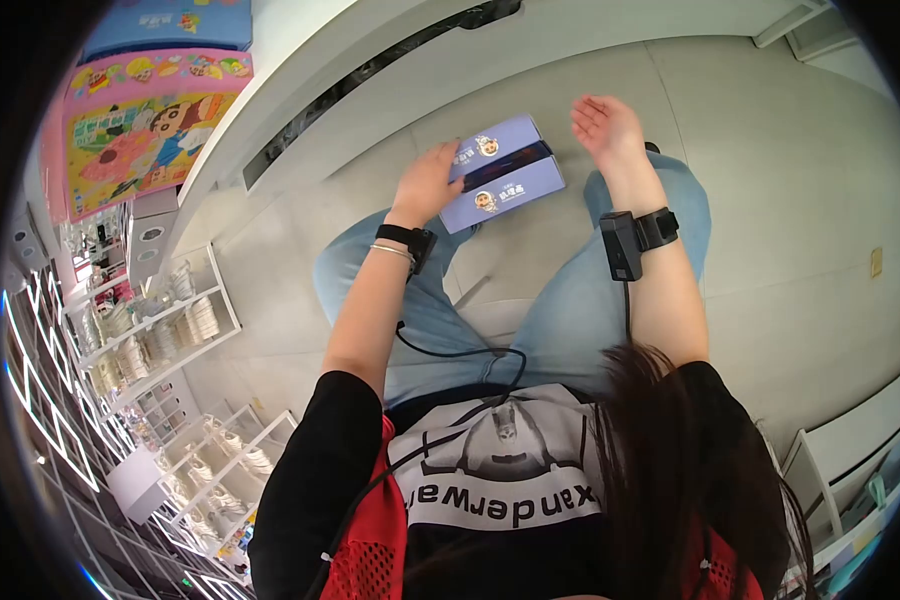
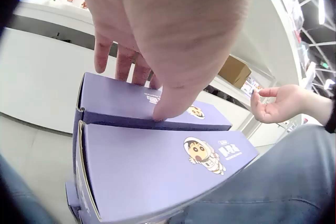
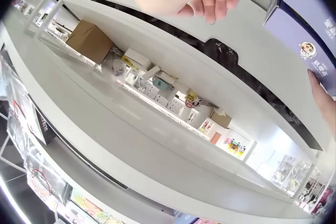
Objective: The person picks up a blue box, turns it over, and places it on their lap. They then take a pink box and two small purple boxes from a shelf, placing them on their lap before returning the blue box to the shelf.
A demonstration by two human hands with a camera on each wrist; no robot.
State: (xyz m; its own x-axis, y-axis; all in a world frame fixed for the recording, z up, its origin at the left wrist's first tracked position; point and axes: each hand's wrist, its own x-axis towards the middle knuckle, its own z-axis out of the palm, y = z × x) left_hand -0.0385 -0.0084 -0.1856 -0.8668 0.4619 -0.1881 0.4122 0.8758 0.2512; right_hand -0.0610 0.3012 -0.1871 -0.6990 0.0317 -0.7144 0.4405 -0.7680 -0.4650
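Two lilac-purple cartoon boxes lie side by side above the person's left knee in the head view, the far box point(image 1: 515, 133) and the near box point(image 1: 518, 195), with a dark gap between them. Each bears a small cartoon figure in a spacesuit and white lettering. The left hand point(image 1: 428, 183) grips the far box at its left part, thumb point(image 2: 176, 100) on the side by the gap and fingers over the opposite edge. Held apart to the right of the boxes, the right hand point(image 1: 610, 128) has loosely bent fingers and holds nothing.
A white counter point(image 1: 390, 110) with a dark slot curves along the far side. Bright cartoon packages point(image 1: 135, 145) sit at upper left, above white racks point(image 1: 155, 330) of goods. A brown cardboard box point(image 3: 90, 42) stands inside the counter. Jeans-clad knees flank the grey tiled floor point(image 1: 790, 200).
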